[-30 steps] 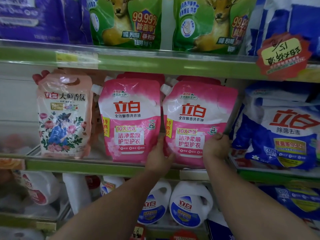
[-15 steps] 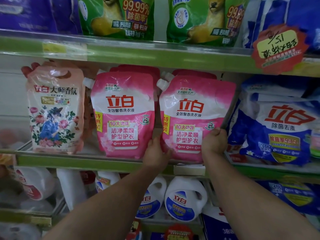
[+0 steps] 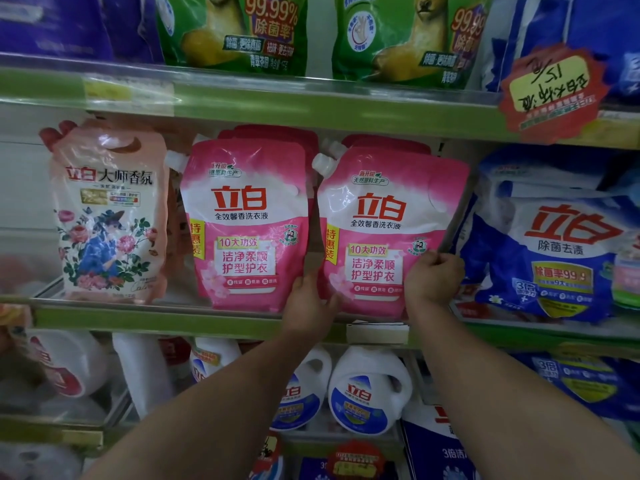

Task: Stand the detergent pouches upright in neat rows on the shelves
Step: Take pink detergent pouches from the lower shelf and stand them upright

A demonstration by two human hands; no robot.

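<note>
Since a second ago the right-hand glossy pink plastic detergent pouch (image 3: 384, 233) has come more upright, though its top leans a little to the right, toward the blue and white detergent bags (image 3: 554, 237) beside it. Its long axis runs nearly vertical, the white screw spout (image 3: 323, 162) at its top left corner pointing up and left, the printed face turned outward. It stands on the green-edged middle shelf (image 3: 173, 318), at the front of a row of like pouches.

Just left of this pouch, almost touching, stands the second pink pouch (image 3: 247, 226), upright with its spout also at the top left; farther left stands a peach floral pouch (image 3: 107, 209).

The left hand (image 3: 310, 306) grips the leaning pouch's lower left edge, its fingers hidden behind the pouch and the thumb lying on the front. The right hand (image 3: 433, 277) holds the pouch's right edge lower down, fingers (image 3: 438, 259) curled tight against it.

Above this pouch hang green pouches (image 3: 398, 39) on the upper shelf; below it sit white plastic jugs (image 3: 369, 389).
</note>
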